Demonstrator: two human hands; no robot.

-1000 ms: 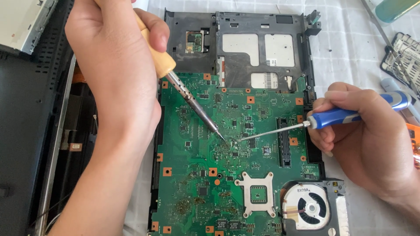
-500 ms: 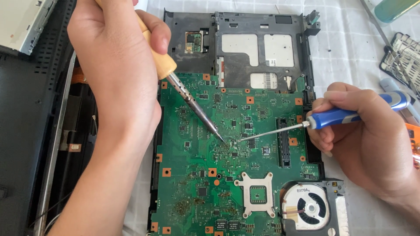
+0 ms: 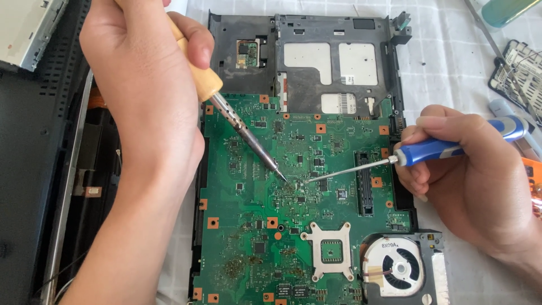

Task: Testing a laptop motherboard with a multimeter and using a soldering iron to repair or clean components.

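Note:
A green laptop motherboard lies in a dark chassis frame on the table. My left hand grips a soldering iron with a wooden handle; its metal tip touches the board near the middle. My right hand holds a blue-handled screwdriver, whose thin shaft reaches left to the same spot, its tip almost meeting the iron's tip. A cooling fan sits at the board's lower right, beside a square processor socket.
A dark laptop part lies at the left with a grey drive above it. A black case of small bits and a greenish object sit at the upper right. An orange item lies behind my right hand.
Both tool tips stay at the same spot on the board. My hands have barely shifted.

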